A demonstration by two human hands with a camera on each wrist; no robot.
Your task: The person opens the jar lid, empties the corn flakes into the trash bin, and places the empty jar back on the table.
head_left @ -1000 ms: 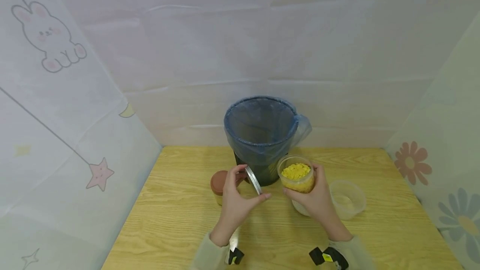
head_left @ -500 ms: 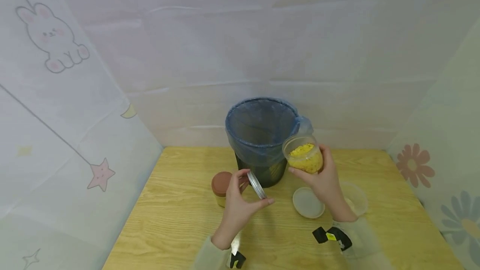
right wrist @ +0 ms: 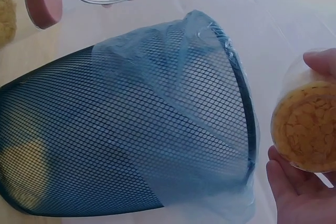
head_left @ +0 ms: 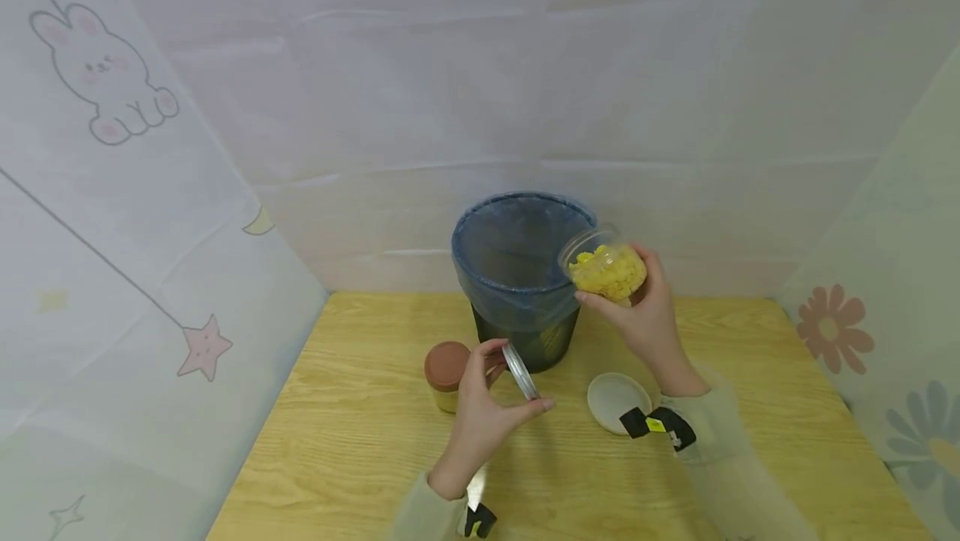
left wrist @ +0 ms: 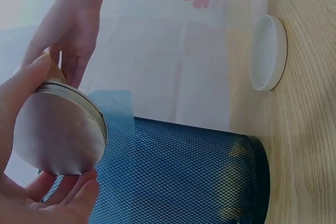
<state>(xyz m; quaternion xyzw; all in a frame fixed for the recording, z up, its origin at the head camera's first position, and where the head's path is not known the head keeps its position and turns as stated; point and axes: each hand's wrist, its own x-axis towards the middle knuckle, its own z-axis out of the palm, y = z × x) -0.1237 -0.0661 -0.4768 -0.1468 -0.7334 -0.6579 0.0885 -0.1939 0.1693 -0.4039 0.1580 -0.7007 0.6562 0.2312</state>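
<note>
My right hand point(head_left: 647, 316) grips a clear plastic jar point(head_left: 604, 266) of small yellow pieces, tilted with its mouth toward the bin's rim. Through the jar's base in the right wrist view, the yellow pieces point(right wrist: 310, 127) look like flat flakes. A mesh bin point(head_left: 525, 308) lined with a blue plastic bag point(head_left: 517, 299) stands at the back of the table. In front of it, my left hand point(head_left: 483, 412) holds a silver metal lid point(head_left: 521, 372) on edge between thumb and fingers. The lid's flat face point(left wrist: 60, 129) shows in the left wrist view.
A jar with a reddish-brown lid point(head_left: 447, 366) stands left of the bin, partly behind my left hand. A round white lid point(head_left: 617, 402) lies on the wooden table point(head_left: 337, 441) below my right wrist. A printed cloth wall point(head_left: 405, 107) rises behind the bin.
My right hand has raised the jar of yellow pieces up and away to the bin's rim and tipped it further over. The left hand with the metal lid has shifted slightly right.
</note>
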